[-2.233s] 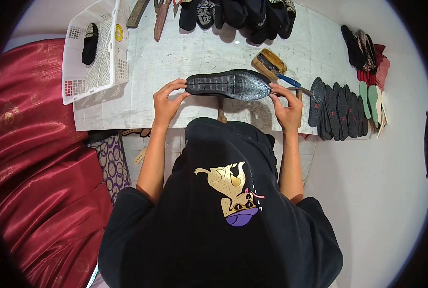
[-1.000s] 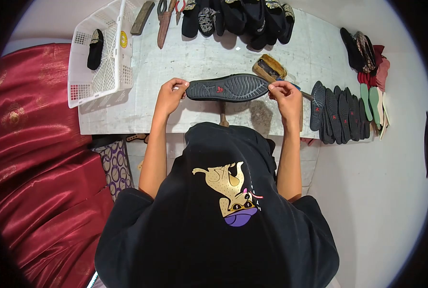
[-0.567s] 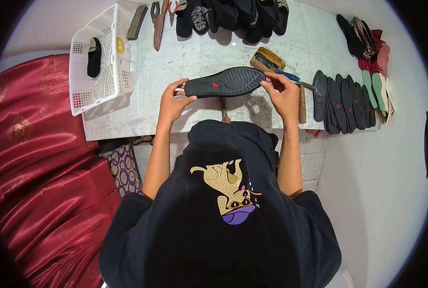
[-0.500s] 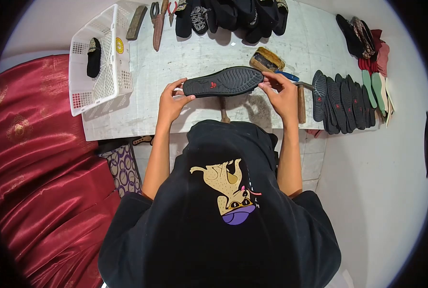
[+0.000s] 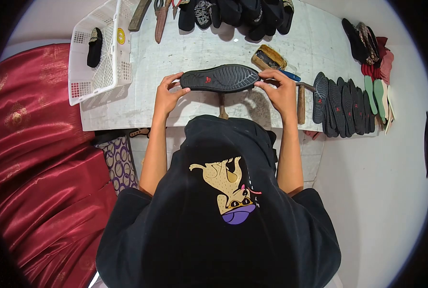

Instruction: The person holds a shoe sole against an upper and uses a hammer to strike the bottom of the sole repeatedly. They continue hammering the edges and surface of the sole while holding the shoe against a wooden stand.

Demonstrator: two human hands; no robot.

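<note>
Holds one black sole (image 5: 219, 79) by both ends, level over the near middle of one pale table (image 5: 151, 72), with the tread and one red mark (image 5: 208, 80) facing up. Has at least five more dark soles (image 5: 335, 103) overlapping in a row at the right, near two green pieces (image 5: 378, 98). Has one hammer (image 5: 301, 104), one blue-handled tool (image 5: 291, 76) and one tan box (image 5: 271, 49) with a dark inside. Has one white basket (image 5: 123, 69) at the left, with one black shoe (image 5: 94, 47) in it, and at least five crowded shoes (image 5: 231, 13) at the far edge. Shows one wooden handle (image 5: 222, 111) below the sole, partly hidden.

Pinches the left end with the left hand (image 5: 168, 95), narrowly spread, with thumb on the near edge and fingers on the far one. Pinches the more pointed right end with the right hand (image 5: 281, 91), just as narrow, between thumb and fingertips.

Reaches forward with forearms (image 5: 291, 153) roughly parallel, wrists above the table, fingertips turned inward.
</note>
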